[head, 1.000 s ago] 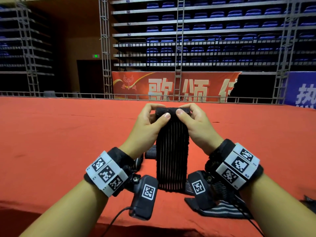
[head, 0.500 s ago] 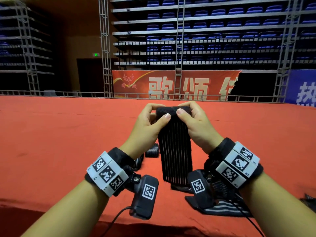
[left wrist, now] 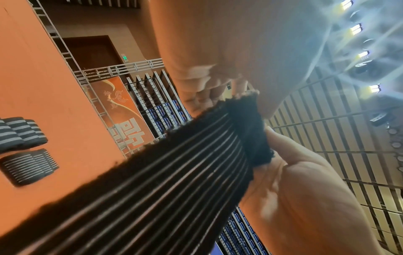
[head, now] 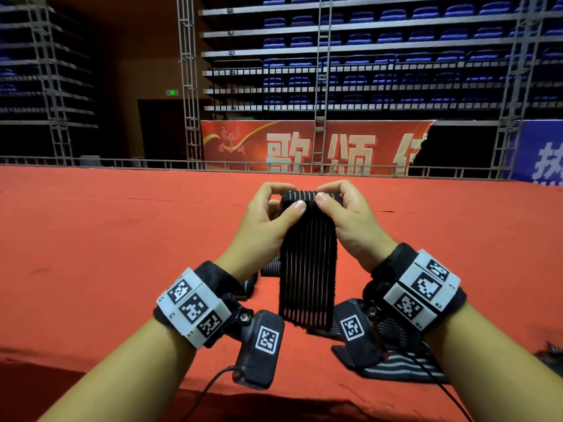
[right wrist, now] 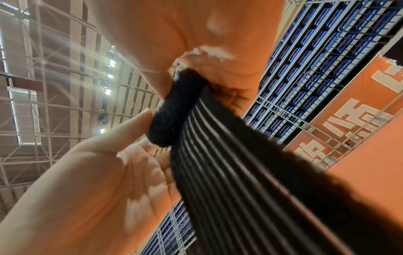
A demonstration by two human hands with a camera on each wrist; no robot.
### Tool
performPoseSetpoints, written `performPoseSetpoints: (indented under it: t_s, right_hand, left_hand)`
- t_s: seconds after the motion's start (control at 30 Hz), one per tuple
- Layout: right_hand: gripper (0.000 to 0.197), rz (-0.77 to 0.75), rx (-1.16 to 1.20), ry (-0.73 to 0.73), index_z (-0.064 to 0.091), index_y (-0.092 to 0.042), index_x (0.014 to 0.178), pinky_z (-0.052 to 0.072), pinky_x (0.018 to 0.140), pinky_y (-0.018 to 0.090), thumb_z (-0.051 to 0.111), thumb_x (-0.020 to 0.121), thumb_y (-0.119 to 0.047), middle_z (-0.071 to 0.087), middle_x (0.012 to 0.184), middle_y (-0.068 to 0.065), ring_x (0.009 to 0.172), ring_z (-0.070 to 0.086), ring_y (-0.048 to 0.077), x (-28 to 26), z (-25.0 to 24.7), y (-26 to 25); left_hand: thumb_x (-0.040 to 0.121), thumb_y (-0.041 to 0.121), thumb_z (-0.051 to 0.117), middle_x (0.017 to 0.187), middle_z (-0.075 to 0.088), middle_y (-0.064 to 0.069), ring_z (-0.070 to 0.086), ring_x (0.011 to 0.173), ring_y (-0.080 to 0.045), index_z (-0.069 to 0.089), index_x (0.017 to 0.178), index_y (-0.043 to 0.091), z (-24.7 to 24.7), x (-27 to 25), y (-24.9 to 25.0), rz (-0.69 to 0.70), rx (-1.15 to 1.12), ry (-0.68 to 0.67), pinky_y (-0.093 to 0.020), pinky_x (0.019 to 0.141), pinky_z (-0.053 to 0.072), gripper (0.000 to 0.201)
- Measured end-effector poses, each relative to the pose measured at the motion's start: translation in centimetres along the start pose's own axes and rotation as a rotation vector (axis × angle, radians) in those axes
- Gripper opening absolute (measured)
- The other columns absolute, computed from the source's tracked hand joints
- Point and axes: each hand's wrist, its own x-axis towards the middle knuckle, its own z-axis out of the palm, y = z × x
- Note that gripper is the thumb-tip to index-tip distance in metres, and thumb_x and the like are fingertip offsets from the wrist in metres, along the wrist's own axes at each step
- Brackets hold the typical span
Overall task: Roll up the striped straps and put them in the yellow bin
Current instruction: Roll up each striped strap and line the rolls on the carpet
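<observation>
Since earlier: strap's (head: 307, 263) top edge turned over, stripes showing | step: starting roll, held above surface (head: 106, 239) | left hand (head: 268, 226), right hand (head: 350, 220) both pinch top | next: wind tail tightly; bin unseen

Strap (head: 307, 269): black with pale stripes, top end rolled, rest hanging upright above worktop; further striped straps (head: 405, 365) lie flat beneath, rolled ones (left wrist: 20, 133) nearby.

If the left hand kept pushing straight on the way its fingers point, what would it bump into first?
Its curled fingers point across at the right hand, so the left hand would probably first press into the strap roll pinched between them, then those fingers. Depth is unclear.
</observation>
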Motion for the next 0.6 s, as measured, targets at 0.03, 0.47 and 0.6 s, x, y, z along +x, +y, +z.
performPoseSetpoints:
  t_s: [0.03,0.47,0.6]
  right_hand:
    - [0.009,-0.008,0.008,0.003,0.051,-0.007,0.107,0.050,0.073,0.023,0.049,0.099,-0.010,0.055,0.096,0.009,0.083,0.055,0.012,0.0,0.0,0.1]
    - [0.005,0.036,0.045,-0.027,0.048,-0.008,0.102,0.047,0.060,0.015,0.050,0.099,-0.012,0.053,0.084,0.000,0.067,0.054,0.001,0.0,0.3,1.1]
    - [0.018,0.105,-0.006,-0.028,0.048,-0.008,0.100,0.044,0.054,0.012,0.046,0.101,-0.026,0.053,0.085,0.000,0.068,0.054,0.004,0.3,0.3,1.4]
  left_hand:
    - [0.098,0.016,0.056,0.091,0.066,-0.008,0.067,0.078,-0.014,0.054,0.117,0.010,0.0,0.0,0.0,-0.011,-0.006,0.002,-0.028,0.067,0.058,0.020]
    - [0.099,0.011,0.054,0.093,0.063,-0.007,0.064,0.082,-0.017,0.050,0.119,0.012,-0.2,0.2,-1.1,-0.052,-0.006,-0.048,-0.034,0.071,0.057,0.021]
    - [0.098,0.007,0.054,0.091,0.062,-0.006,0.065,0.080,-0.014,0.051,0.115,0.017,-0.3,0.1,-1.2,-0.040,0.010,-0.082,-0.032,0.071,0.058,0.019]
